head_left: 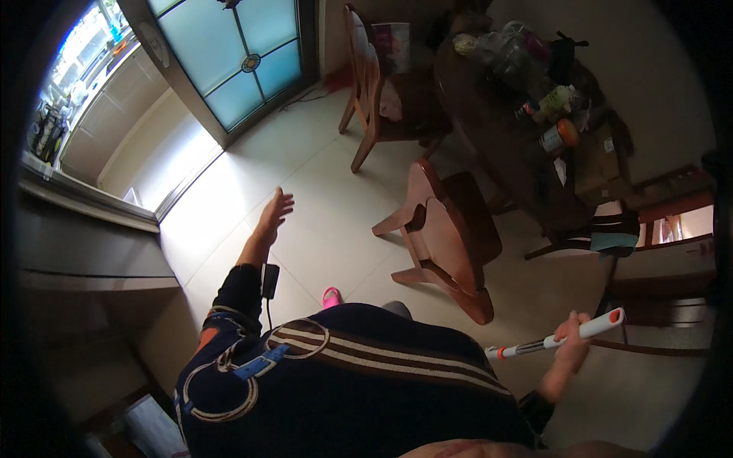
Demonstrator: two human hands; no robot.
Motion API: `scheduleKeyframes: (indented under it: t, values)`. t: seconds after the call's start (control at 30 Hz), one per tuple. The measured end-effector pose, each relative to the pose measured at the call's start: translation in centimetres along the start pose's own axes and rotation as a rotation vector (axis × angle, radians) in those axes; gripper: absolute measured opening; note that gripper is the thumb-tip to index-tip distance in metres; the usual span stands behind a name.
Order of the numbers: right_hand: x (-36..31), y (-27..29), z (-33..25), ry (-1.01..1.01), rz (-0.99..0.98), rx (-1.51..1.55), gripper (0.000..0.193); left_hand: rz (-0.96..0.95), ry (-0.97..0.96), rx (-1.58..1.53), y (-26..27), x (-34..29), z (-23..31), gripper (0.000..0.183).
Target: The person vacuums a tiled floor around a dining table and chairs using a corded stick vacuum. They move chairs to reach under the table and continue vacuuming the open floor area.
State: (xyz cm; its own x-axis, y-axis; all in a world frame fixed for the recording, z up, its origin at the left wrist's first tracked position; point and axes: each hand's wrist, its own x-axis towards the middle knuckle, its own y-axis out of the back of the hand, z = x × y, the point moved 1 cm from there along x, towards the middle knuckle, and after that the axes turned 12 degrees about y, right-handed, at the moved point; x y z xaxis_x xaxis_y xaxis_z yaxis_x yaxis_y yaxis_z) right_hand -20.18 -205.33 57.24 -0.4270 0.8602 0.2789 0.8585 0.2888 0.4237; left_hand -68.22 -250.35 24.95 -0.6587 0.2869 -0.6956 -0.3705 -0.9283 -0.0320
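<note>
Right fingers: curling closed around the white grip of a pole [534, 346], thumb side uppermost. The right hand [571, 341] is holding it out at lower right; the grip's orange-tipped end is sticking out beyond the fist, while a metal shaft and an orange ring are running inward until the striped dark top [351, 389] is hiding the rest.

Left fingers: loosely extending, slightly apart, grasping nothing. The left hand [276, 212] is hovering over the pale tiled floor [301, 164], well apart from the pole. A small black box [269, 282] is hanging beside the left forearm, a cable trailing from it.

Farther out: a pink shoe [330, 296] is showing just beyond the top's hem. One wooden chair [443, 240] is standing between the two hands, a bit farther forward; a second chair [370, 99] is standing beyond it, near the dark table [475, 114]. The table is bearing plastic bags, bottles and an orange-lidded jar [566, 133]. At upper left, a framed glass door [229, 38] is glowing blue.
</note>
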Motion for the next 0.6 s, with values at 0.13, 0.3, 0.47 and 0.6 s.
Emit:
scheduleKeyframes:
  t: [0.13, 0.3, 0.47, 0.6]
  values:
    - [-1.1, -3.9, 1.2, -0.098, 0.071, 0.054, 0.023, -0.107, -0.103, -0.047, -1.0, 7.2, 8.8, 0.091]
    - [-0.5, -5.5, 4.4, -0.193, 0.171, 0.011, 0.014, -0.202, -0.193, -0.017, -5.9, 16.2, 20.7, 0.092]
    - [-0.6, -8.2, 5.9, -0.257, 0.346, 0.037, 0.014, -0.190, -0.147, 0.050, -8.6, 22.3, 31.1, 0.097]
    - [-1.3, -11.2, 4.7, -0.311, 0.523, 0.008, 0.017, -0.165, -0.161, -0.020, -10.2, 29.9, 38.6, 0.102]
